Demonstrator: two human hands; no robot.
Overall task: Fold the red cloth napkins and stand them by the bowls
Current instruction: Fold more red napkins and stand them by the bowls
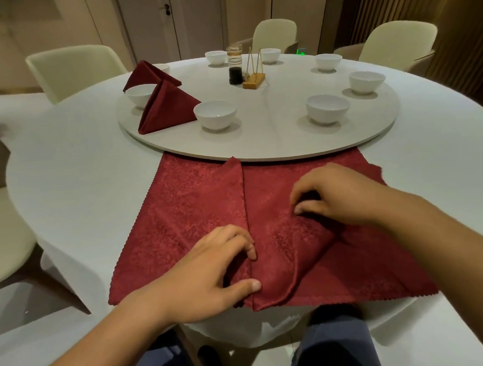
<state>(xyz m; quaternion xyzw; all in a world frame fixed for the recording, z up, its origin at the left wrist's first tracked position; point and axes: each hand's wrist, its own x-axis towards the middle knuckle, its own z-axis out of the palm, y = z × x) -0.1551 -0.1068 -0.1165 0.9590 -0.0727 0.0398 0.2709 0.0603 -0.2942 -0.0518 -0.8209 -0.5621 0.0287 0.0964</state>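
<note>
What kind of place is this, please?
Probably a restaurant's private dining room: a large round table with a turntable in its middle, white bowls set around its rim, and folded red napkins standing by them.

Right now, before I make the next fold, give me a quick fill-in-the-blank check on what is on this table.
1. ___ folded napkins stand on the turntable.
2. Both stand on its ___ half, seen from the camera.
3. The bowls are all ___.
4. The left hand and right hand hold a flat napkin coloured ___.
Missing words: two; left; white; red.
</note>
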